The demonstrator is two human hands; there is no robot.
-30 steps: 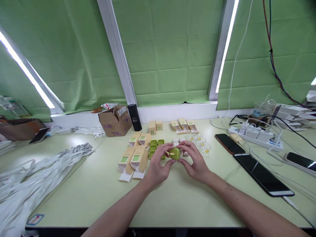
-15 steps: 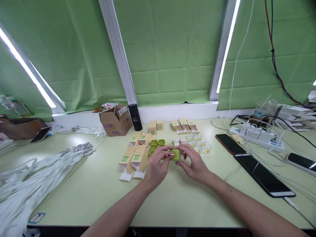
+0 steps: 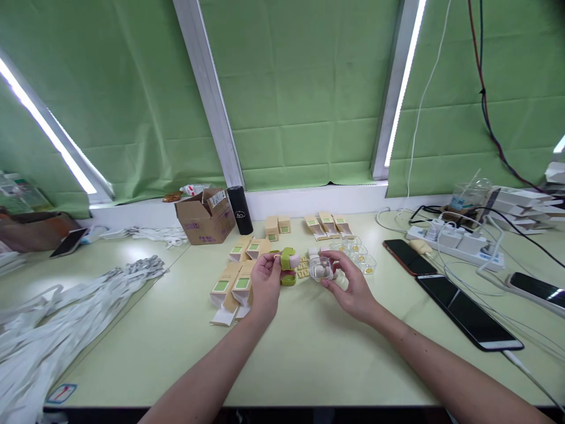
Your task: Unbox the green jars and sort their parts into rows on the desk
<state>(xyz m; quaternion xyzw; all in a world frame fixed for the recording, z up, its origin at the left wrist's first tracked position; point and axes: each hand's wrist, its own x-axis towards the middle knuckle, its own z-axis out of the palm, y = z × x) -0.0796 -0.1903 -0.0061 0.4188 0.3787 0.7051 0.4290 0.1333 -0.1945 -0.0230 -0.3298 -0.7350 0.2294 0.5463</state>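
Note:
Between the fingertips of my left hand (image 3: 266, 278) is a small green case (image 3: 288, 258), tilted, with a pale pinkish-white piece (image 3: 294, 262) at its right side. Just below it sits another green part (image 3: 288, 279); whether it is joined to the held case I cannot tell. My right hand (image 3: 352, 290) grips a clear plastic cup (image 3: 321, 269) by its right side, apart from the green case. Small gold-coloured pieces (image 3: 302, 268) lie on the table behind the gap. Several clear cups with yellow spots (image 3: 368, 266) stand beyond my right hand.
Open cream cartons with green labels (image 3: 242, 284) lie left of my hands, others (image 3: 327, 224) behind. A brown cardboard box (image 3: 205, 224) and black bottle (image 3: 241, 211) stand at the back. Phones (image 3: 468, 312) and a power strip (image 3: 459, 244) lie right, white straps (image 3: 101, 312) left.
My hands have moved apart. The green case has tilted in my left hand, showing the pale piece, and a clear cup now shows plainly in my right.

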